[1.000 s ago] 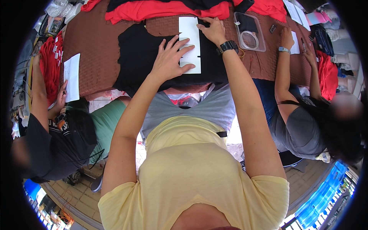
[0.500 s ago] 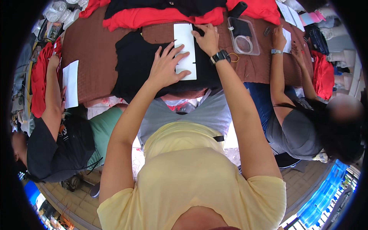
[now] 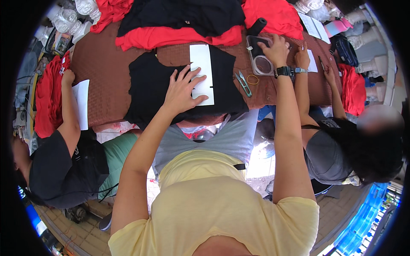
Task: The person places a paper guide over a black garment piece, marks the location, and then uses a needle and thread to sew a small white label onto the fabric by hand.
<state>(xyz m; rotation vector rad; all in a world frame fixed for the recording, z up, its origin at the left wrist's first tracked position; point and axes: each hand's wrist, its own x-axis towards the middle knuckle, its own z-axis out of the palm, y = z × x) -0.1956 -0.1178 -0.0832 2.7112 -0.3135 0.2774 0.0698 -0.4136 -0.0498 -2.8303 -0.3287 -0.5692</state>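
My left hand (image 3: pixel 183 90) lies flat, fingers spread, on a white paper strip (image 3: pixel 202 68) that rests on a black garment (image 3: pixel 153 87) on the brown table (image 3: pixel 106 72). My right hand (image 3: pixel 276 50), a dark watch on its wrist, reaches to the right and rests on a clear plastic tray (image 3: pixel 259 60) holding a ring-shaped item. Whether its fingers grip anything is hidden. Small snips (image 3: pixel 243 82) and a rubber band (image 3: pixel 253 79) lie between the two hands.
Red cloth (image 3: pixel 171 36) and black cloth (image 3: pixel 188 15) are piled at the table's far side. A seated person at my left (image 3: pixel 64 166) holds white paper (image 3: pixel 81 102). Another person at my right (image 3: pixel 341 145) works with hands near a paper sheet (image 3: pixel 311 62).
My right hand left the white strip and moved right to the clear tray. My left hand stayed pressed on the strip and the black garment.
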